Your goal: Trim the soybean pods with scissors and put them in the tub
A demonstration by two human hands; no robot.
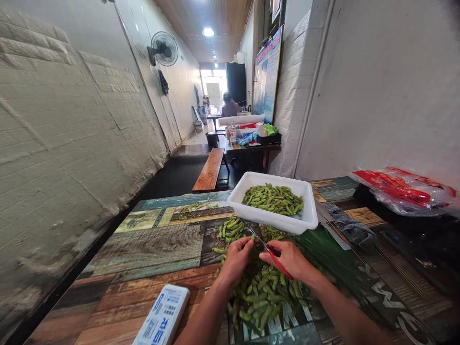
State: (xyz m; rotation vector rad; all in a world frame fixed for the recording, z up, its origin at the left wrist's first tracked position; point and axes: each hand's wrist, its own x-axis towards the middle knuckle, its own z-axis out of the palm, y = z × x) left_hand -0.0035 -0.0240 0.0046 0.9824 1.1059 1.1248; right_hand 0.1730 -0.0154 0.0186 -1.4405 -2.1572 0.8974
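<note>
My left hand (239, 256) pinches a green soybean pod (253, 236) between thumb and fingers. In my right hand (287, 258) is a pair of red-handled scissors (276, 263), its blades at the pod's tip. Loose pods (264, 299) lie spread on the table below both hands. A smaller heap of pods (232, 228) sits just beyond my left hand, with small trimmed bits (271, 233) beside it. Behind them stands a white plastic tub (237, 203) with many pods (273, 199) inside.
A white box with blue print (163, 314) lies left of my left arm. To the right are long green stalks (316, 247), a knife (336, 235), a grey cloth (348, 225) and red-printed plastic packaging (406, 189). Beyond the table are a wooden bench (210, 168) and a seated person (230, 106).
</note>
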